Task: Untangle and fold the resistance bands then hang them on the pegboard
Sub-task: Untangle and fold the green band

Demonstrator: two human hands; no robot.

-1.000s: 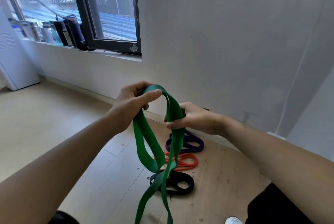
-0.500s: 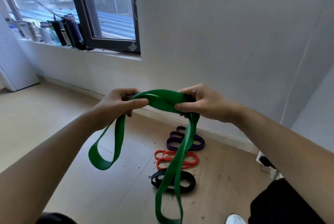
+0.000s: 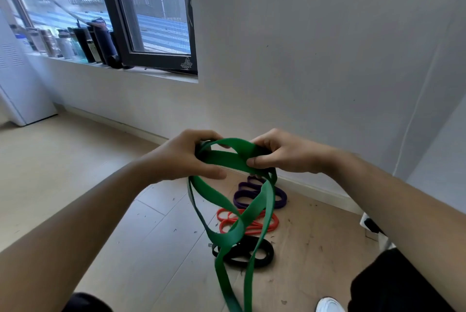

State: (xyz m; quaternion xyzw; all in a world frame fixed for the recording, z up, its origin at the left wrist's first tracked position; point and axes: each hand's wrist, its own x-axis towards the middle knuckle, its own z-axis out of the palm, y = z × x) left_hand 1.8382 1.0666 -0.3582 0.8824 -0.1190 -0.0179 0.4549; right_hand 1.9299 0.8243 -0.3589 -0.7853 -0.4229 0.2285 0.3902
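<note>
Pinching top folds of green band [image 3: 227,160] in left hand [image 3: 180,158] and right hand [image 3: 283,154]; seems light, floppy, best held at bends.

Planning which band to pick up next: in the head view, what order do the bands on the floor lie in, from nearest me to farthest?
black band → red band → purple band

1. A plain white wall [image 3: 315,59] meets a pale wood-plank floor [image 3: 75,173], lit by daylight.
2. A dark-framed window [image 3: 118,21] stands at left; bottles and flasks [image 3: 75,44] line its sill [image 3: 161,76].
3. A white cabinet [image 3: 17,89] stands at far left.
</note>
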